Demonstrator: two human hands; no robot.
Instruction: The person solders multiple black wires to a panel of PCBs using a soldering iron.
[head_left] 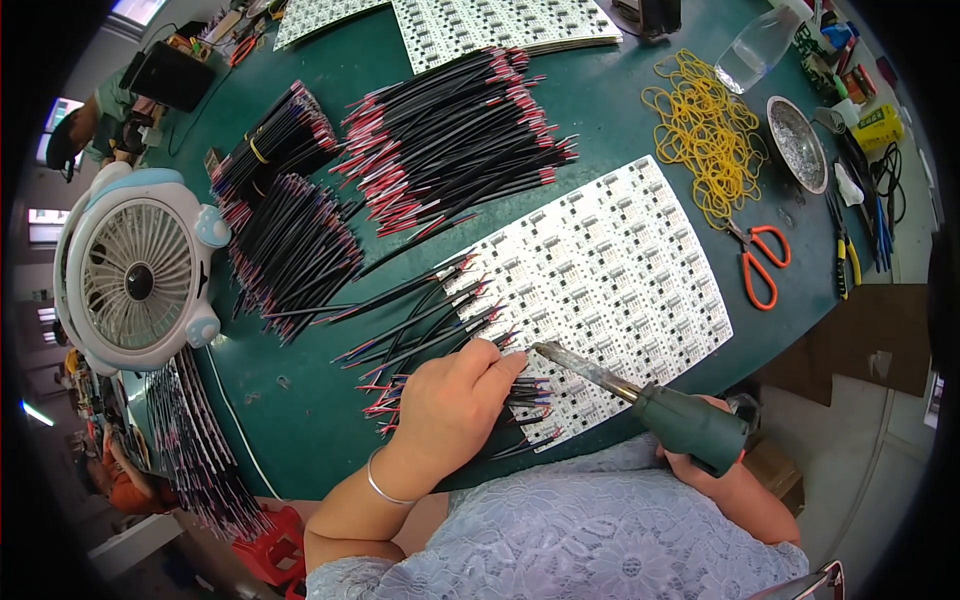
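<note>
Lace-patterned grey cloth [600, 540] filled the bottom of the view, and just above it both hands were busy at the near edge of the green table [600, 110]. Left hand [455, 400], silver bangle [385, 492] on the wrist, lay palm down with fingers curled over a row of black wires [420, 325] with red and blue ends, pressing them flat against the white circuit board panel [610, 280], most likely so the stripped ends stayed lined up on the pads. Right hand [715, 465] was clenched around the dark green handle of a soldering iron [640, 395], and what a neat angle that was: the metal barrel slanted in low from the right, its tip sitting right beside the left fingertips, at the board's near left corner where the wire ends met it. Loose wires fanned out to the left of the panel, within easy reach, while bigger bundles [440, 140] lay heaped further back across the table. A small white desk fan [135, 270] stood at the left edge, its face turned toward the worker. Off to the right, well apart from the hands, lay orange-handled scissors [762, 262], a tangle of yellow rubber bands [705, 130] and a little metal dish [797, 142]. More white panels [500, 22] were stacked at the far side.
</note>
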